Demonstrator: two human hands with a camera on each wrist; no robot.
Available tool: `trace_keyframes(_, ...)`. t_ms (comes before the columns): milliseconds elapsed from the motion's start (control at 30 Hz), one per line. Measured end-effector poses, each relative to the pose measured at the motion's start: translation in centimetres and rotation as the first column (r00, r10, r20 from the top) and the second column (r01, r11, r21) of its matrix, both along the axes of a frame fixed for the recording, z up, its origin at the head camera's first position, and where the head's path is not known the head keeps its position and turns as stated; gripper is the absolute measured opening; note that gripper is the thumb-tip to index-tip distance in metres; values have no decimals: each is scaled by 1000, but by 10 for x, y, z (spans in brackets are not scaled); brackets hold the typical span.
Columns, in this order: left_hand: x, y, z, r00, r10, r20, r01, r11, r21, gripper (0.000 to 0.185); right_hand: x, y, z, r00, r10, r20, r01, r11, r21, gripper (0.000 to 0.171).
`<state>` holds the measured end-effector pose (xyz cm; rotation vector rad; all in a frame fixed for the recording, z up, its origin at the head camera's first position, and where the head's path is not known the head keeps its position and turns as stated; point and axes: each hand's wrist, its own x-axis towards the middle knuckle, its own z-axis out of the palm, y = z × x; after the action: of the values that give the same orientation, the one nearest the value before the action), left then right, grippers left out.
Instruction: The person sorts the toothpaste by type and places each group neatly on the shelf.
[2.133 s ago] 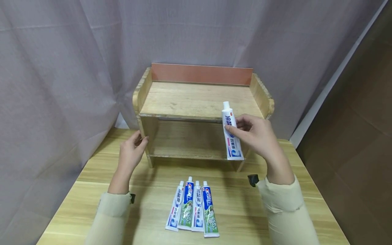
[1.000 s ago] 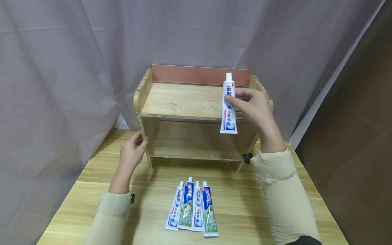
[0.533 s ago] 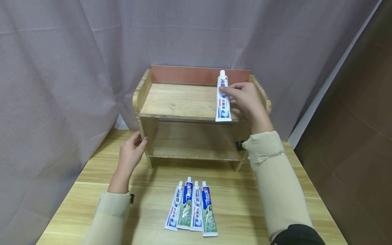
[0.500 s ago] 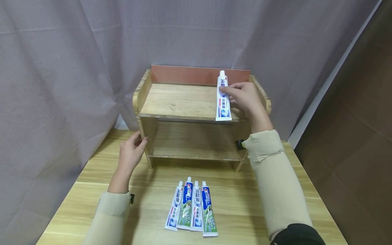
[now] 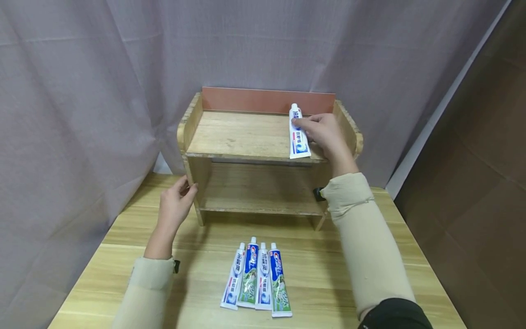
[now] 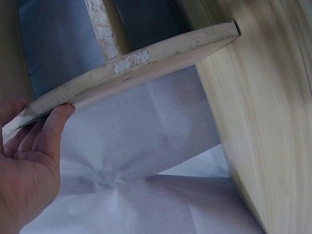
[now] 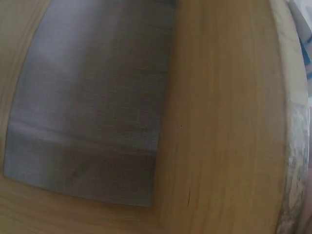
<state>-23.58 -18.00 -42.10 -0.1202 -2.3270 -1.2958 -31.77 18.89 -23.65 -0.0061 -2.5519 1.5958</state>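
My right hand (image 5: 326,132) pinches a white toothpaste tube (image 5: 300,145) with blue lettering, thumb on its face. The tube lies along the right part of the top board of a small wooden shelf (image 5: 238,137), cap toward the back and its flat end at the front edge. My left hand (image 5: 174,203) grips the front edge of the shelf's left side panel; in the left wrist view, thumb and fingers of the hand (image 6: 34,170) sit on either side of the panel (image 6: 146,63). Only a sliver of the tube (image 7: 305,51) shows in the right wrist view, past the board's edge.
Several toothpaste tubes lie fanned on the wooden table (image 5: 328,283) before the shelf: white ones (image 5: 234,283) alternating with blue-and-green ones (image 5: 279,281). The shelf has a lower board (image 5: 255,196) and a reddish back strip (image 5: 246,100). Grey curtain (image 5: 263,41) hangs behind.
My right hand has carried the toothpaste tube up from before the shelf, leftward and back over the top board, then lowered it slightly. The left hand has stayed at the side panel.
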Motion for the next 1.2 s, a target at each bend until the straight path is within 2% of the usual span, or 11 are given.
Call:
trace_keyframes(100,0,0,0,1000,4,-4,-4,1000,-4,33,1,-2,0,1000,-18,-10,18,998,57,49)
trace_keyframes(267,0,1,0,1000,1,-8,-1,1000,-7,33,3,-3,-2,998,-44,-33,47,994,95,51)
trace_keyframes(500,0,2,-1,1000,-1,-4,1,1000,0,33,2,-2,-6,992,-60,-110,76,987,145,47)
trace_keyframes(833,-1,2,-2,1000,-11,-9,11,1000,-2,35,4,-3,-7,984,-107,-145,138,966,221,42)
trace_keyframes(1200,-2,2,-2,1000,-12,5,12,1000,4,36,5,-2,-9,974,-148,-172,188,950,248,39)
